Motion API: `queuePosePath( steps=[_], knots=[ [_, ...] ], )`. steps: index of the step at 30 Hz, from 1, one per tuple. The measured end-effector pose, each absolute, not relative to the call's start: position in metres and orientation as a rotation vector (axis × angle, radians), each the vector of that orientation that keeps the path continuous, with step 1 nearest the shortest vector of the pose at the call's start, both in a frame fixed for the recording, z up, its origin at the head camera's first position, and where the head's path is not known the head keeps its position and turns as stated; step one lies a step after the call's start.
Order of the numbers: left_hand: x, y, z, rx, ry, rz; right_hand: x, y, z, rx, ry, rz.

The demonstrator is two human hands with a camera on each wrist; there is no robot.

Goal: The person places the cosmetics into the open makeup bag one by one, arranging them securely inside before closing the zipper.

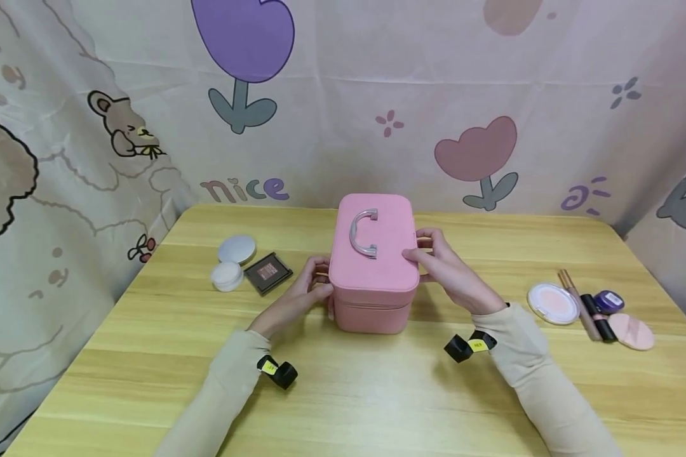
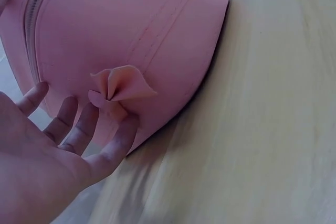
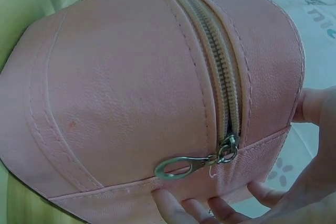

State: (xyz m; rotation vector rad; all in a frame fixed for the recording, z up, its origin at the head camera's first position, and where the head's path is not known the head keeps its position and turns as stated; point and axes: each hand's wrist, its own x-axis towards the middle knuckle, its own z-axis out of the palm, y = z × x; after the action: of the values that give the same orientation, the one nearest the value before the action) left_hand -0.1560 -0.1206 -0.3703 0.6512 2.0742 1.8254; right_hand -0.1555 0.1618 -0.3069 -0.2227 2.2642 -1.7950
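Observation:
A pink cosmetic case (image 1: 371,273) with a silver handle on its lid stands upright on the table. Its lid is down. My left hand (image 1: 300,295) holds the case's left side, fingertips against the wall around a small pink bow (image 2: 123,85). On the opposite side, my right hand (image 1: 448,273) grips the case, its thumb on the lid's edge and its fingers along the side wall. A metal zipper pull (image 3: 181,167) hangs just above the right fingertips, at the end of the zipper (image 3: 218,61).
Left of the case lie a silver round compact (image 1: 237,249), a white round jar (image 1: 227,277) and a dark square palette (image 1: 269,273). Farther right are a pale round compact (image 1: 553,303), slim tubes (image 1: 583,311), a purple-lidded pot (image 1: 609,301) and a pink puff (image 1: 632,331). A printed curtain (image 1: 343,127) hangs behind.

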Motion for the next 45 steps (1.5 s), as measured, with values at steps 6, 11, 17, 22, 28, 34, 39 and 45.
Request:
queuePosePath(
  steps=[6, 11, 17, 22, 28, 34, 39, 45],
  knots=[
    [-0.161, -0.122, -0.375, 0.574, 1.966, 1.914, -0.155, 0.162, -0.306, -0.224, 2.255, -1.801],
    [-0.170, -0.110, -0.381, 0.396, 1.889, 2.090, -0.152, 0.169, -0.294, -0.264, 2.386, -1.653],
    [-0.171, -0.096, -0.383, 0.324, 1.876, 2.156, -0.137, 0.170, -0.279, -0.473, 2.957, -1.321],
    [-0.168, -0.094, -0.383, 0.307, 1.871, 2.162, -0.125, 0.151, -0.281, -0.965, 3.326, -1.032],
    [-0.168, -0.096, -0.385, 0.314, 1.859, 2.168, -0.126, 0.120, -0.285, -1.287, 3.422, -0.645],
    [-0.168, -0.095, -0.385, 0.326, 1.874, 2.167, -0.125, 0.094, -0.288, -1.296, 3.415, -0.364],
    [-0.168, -0.095, -0.386, 0.342, 1.890, 2.152, -0.119, 0.080, -0.292, -1.131, 3.377, -0.217],
    [-0.169, -0.096, -0.386, 0.338, 1.897, 2.161, -0.121, 0.074, -0.296, -1.144, 3.485, -0.010]
  ],
)
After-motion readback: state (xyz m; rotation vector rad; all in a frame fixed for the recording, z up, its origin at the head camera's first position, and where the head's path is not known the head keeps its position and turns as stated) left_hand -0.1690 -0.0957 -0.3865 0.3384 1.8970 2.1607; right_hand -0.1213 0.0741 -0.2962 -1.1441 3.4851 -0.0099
